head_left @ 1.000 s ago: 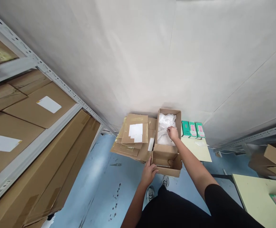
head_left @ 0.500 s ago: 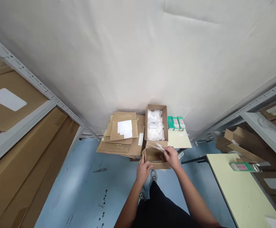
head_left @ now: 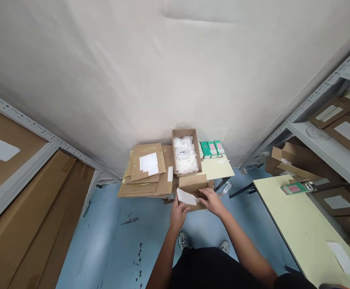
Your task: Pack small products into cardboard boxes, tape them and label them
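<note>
A thin white sheet [head_left: 187, 197], perhaps paper or a flat bag, is stretched over an open cardboard box [head_left: 190, 181] in front of me. My right hand [head_left: 211, 201] pinches its right end. At the sheet's left end my left hand [head_left: 178, 216] is closed, thumb and fingers at its edge by the box's near left corner. The sheet and my hands hide much of the box's inside. Just beyond stands a second open box [head_left: 198, 150], filled with white plastic-wrapped items [head_left: 186, 154].
Flattened cardboard [head_left: 135, 172] is stacked on the left. Several green boxes [head_left: 212, 149] line the back of a pale table [head_left: 215, 170]. Another table [head_left: 298, 224] at right carries a green package [head_left: 297, 188]. Shelves with cartons [head_left: 27, 216] flank both sides.
The white sheet has moved left and down, and now spans between both hands. My left hand has gone from the box's left wall to the sheet's left end. The view has shifted.
</note>
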The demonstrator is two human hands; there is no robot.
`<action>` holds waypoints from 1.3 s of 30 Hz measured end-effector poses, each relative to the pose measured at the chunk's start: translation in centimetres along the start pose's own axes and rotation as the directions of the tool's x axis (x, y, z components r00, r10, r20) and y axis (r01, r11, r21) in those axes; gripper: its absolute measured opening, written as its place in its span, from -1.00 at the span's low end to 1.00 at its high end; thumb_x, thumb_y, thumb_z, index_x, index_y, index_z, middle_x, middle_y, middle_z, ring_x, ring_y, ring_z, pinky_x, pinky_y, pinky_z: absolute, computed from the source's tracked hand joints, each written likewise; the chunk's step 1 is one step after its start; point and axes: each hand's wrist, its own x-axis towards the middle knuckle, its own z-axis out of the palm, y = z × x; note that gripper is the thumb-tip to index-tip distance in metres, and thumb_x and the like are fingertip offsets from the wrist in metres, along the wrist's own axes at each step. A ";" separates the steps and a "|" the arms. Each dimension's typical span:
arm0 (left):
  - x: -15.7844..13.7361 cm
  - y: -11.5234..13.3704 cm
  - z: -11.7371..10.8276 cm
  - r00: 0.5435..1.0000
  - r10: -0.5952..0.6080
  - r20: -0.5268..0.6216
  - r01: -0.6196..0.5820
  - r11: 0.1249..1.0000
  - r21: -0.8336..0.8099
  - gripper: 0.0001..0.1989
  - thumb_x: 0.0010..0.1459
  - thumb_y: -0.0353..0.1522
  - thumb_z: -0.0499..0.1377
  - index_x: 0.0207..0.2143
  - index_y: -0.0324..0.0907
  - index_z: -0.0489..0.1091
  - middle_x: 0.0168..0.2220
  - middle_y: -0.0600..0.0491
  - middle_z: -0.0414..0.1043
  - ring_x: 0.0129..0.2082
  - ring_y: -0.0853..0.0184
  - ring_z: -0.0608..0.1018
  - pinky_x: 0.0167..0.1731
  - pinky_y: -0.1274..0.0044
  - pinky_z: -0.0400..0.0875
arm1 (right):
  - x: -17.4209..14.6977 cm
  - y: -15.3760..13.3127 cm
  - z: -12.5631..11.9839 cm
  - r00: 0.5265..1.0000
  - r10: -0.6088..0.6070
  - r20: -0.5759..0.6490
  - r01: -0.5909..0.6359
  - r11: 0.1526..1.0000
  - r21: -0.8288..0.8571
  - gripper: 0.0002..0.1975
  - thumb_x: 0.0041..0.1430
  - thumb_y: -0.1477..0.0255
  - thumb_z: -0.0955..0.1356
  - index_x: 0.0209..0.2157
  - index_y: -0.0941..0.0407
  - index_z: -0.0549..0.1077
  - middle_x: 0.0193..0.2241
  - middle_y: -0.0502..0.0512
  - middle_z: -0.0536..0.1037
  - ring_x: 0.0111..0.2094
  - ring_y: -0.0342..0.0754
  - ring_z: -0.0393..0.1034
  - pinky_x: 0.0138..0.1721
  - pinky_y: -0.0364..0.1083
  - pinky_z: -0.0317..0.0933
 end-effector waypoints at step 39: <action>9.5 41.3 48.0 0.263 0.538 0.801 -0.626 0.727 -0.282 -0.85 0.22 -0.45 0.26 -0.19 -0.09 0.60 0.55 0.03 -0.16 0.32 0.09 0.45 0.17 0.28 0.51 | -35.9 30.0 -28.6 0.137 0.588 -0.797 -0.772 0.567 0.286 -0.50 0.36 0.28 0.31 0.28 0.05 0.42 0.27 0.28 0.45 0.31 0.23 0.31 0.31 0.29 0.26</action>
